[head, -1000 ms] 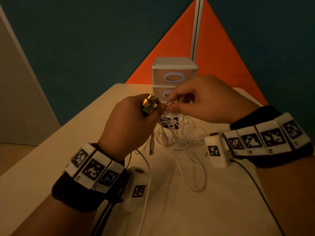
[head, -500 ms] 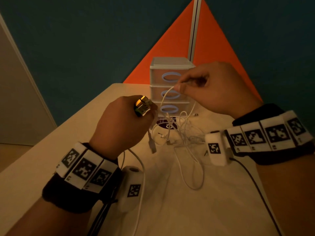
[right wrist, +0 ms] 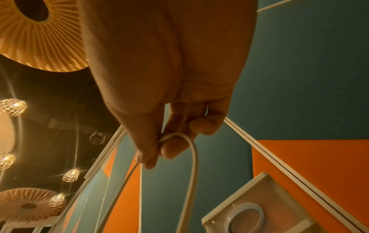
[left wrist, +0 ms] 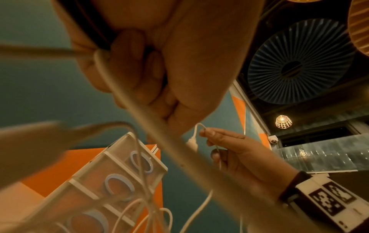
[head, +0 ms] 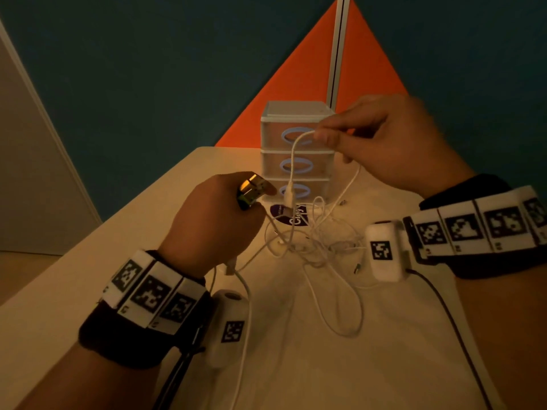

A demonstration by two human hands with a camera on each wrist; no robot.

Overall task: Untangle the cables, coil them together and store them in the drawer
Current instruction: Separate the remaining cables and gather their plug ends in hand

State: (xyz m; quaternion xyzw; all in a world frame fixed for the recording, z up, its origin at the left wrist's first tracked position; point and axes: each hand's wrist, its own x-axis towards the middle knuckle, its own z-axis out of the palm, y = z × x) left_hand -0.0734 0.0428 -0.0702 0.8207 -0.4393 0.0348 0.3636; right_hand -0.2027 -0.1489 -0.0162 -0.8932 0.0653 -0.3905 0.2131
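A tangle of thin white cables (head: 313, 241) lies on the beige table (head: 88, 270) in front of a small clear three-drawer unit (head: 296, 149), whose drawers are closed. My right hand (head: 379, 140) is raised before the top drawer and pinches a white cable (right wrist: 191, 159) between thumb and forefinger; a connector end (head: 288, 198) hangs from it. My left hand (head: 216, 223), wearing gold rings, is lower and to the left, with its fingers curled round other white strands (left wrist: 123, 97) that run down to the tangle.
A purple round sticker (head: 288, 216) lies on the table under the cables. A small jack plug (head: 356, 267) lies near my right wrist. The teal and orange partition wall (head: 177, 69) stands behind the drawers. The table's left edge runs diagonally.
My right hand has lifted up and to the right, drawing a white cable out of the tangle; its connector now dangles free. My left hand has dropped slightly and keeps its hold.
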